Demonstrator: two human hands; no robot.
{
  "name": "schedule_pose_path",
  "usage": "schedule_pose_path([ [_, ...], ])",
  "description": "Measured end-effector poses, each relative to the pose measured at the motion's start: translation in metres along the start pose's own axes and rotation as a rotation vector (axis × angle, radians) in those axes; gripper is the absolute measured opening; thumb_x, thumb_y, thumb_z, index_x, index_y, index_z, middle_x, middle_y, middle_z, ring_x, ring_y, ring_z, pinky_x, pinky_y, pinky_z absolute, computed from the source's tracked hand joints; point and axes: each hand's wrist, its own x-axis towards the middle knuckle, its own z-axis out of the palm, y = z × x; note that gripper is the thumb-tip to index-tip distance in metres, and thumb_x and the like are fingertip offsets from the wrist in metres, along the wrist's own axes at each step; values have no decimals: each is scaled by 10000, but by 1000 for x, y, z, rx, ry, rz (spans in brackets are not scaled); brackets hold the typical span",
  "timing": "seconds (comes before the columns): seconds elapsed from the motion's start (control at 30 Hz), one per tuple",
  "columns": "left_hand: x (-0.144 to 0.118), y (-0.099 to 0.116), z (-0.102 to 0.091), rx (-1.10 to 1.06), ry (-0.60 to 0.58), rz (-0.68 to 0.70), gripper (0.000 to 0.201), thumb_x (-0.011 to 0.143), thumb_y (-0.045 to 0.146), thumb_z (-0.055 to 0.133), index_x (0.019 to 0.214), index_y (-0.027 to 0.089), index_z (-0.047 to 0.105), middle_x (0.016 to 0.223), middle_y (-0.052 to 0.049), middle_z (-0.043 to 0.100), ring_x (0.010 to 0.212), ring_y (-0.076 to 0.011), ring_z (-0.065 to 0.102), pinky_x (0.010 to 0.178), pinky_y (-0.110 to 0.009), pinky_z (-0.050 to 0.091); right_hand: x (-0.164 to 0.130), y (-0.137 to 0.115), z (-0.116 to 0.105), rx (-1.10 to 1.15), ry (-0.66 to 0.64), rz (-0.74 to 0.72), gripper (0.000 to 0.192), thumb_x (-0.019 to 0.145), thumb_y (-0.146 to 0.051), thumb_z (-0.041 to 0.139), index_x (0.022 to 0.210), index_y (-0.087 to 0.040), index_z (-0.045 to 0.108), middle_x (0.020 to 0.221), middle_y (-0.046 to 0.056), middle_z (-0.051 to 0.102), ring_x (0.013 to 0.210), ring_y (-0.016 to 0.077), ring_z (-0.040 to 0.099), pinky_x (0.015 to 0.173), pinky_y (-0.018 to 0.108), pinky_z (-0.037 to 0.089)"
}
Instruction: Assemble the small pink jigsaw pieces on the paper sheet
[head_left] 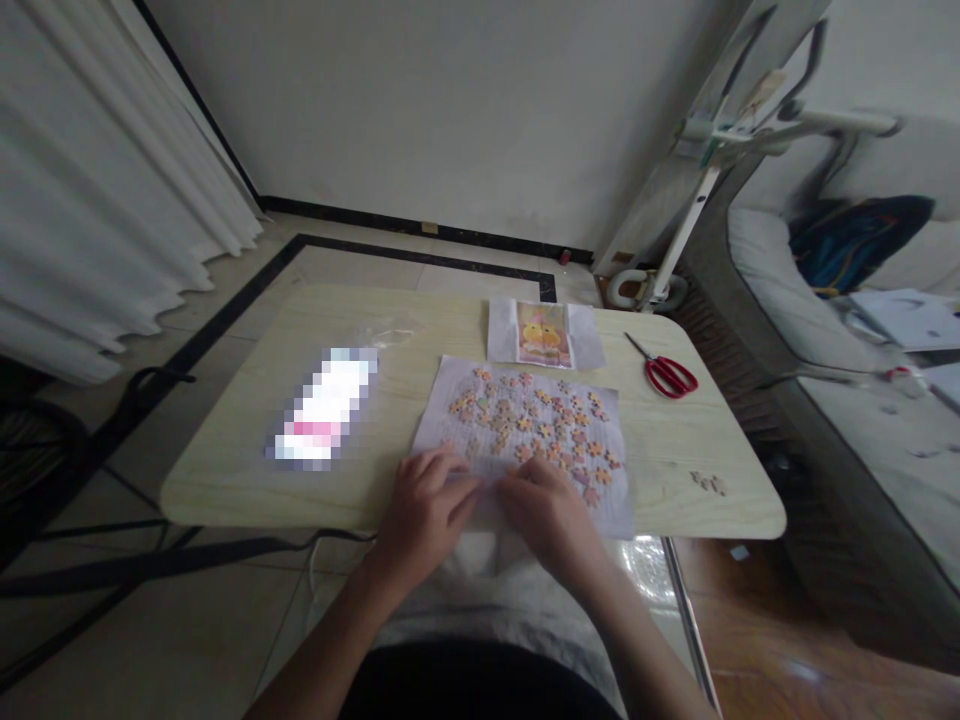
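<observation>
Tabletop paper sheet [450, 415]: curled fingers [450, 468] press puzzle pieces [536, 420].

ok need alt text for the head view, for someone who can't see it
Both hands, the left hand and right hand, rest on the near edge of a sheet of paper scattered with small jigsaw pieces on a light wooden table. A reference picture lies beyond the sheet, and red-handled scissors to its right.

Wall: plain white wall [450, 100] with a dark strip along the bottom.
Floor: pale tiles [187, 620] with a black line.
Curtain: white curtain [90, 180] on the left.
Sofa: grey sofa [810, 330] on the right.
Table: small light wooden table [247, 440] in the middle.
</observation>
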Motion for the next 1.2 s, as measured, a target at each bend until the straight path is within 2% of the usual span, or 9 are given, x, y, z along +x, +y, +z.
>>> schedule_pose_path([
  [0.17, 0, 0, 1, -8, 4, -10, 133, 899, 210, 590, 975, 235, 697, 1031, -66, 631, 1114, -276, 518, 930, -470, 441, 1, 2, 1, 35, 15, 15, 156, 923, -193, 573, 802, -197, 670, 844, 33, 550, 749, 146, 547, 659, 257, 445],
  [0.5, 0, 1, 0, -4, 1, -15, 136, 912, 227, 577, 966, 236, 702, 1024, -62, 633, 1096, -265, 526, 930, -465, 441, 2, 2, 6, 76, 34, 2, 182, 943, -210, 555, 812, -195, 680, 832, 34, 555, 754, 150, 554, 658, 257, 442],
  [0.83, 0, 1, 1, -9, 5, -9, 141, 914, 223, 575, 987, 233, 695, 1038, -71, 631, 1099, -265, 523, 931, -469, 444, 1, 1, 8, 49, 39, -27, 203, 945, -222, 547, 799, -199, 686, 815, 41, 563, 750, 162, 558, 676, 278, 464],
  [1.2, 1, 0, 0, -9, -6, -13, 140, 914, 227, 573, 977, 232, 698, 1034, -68, 634, 1107, -269, 522, 934, -473, 443, 4, 2, 10, 31, 76, 13, 167, 923, -223, 584, 807, -201, 702, 828, 47, 569, 770, 173, 561, 681, 283, 462],
])
